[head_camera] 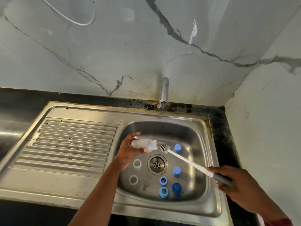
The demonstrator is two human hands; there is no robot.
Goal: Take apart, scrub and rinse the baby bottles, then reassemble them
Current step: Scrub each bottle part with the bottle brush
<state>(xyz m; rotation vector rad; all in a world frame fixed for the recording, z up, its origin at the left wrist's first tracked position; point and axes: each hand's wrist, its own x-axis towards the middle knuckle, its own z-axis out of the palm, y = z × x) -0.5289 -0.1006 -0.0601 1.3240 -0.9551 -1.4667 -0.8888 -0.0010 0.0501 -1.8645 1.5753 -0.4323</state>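
Disassembly appears complete: blue caps (177,148) and rings (163,180) lie loose in the sink (162,115). Scrubbing is judged in progress. The left hand (128,152) has its fingers gripping the clear bottle (143,145) above the basin's left edge. The right hand (236,185) has its fingers gripping the brush (187,162), head at the bottle mouth. Rinsing and reassembly remain.

A chrome tap (164,93) stands behind the steel sink (197,139), marble wall (114,54) beyond.

We see a brushed stainless-steel sink (202,128) with a dull sheen, a glossy chrome tap (164,93), a clear plastic bottle (143,145), matt blue plastic caps (177,171), and polished veined marble-look wall (130,46).
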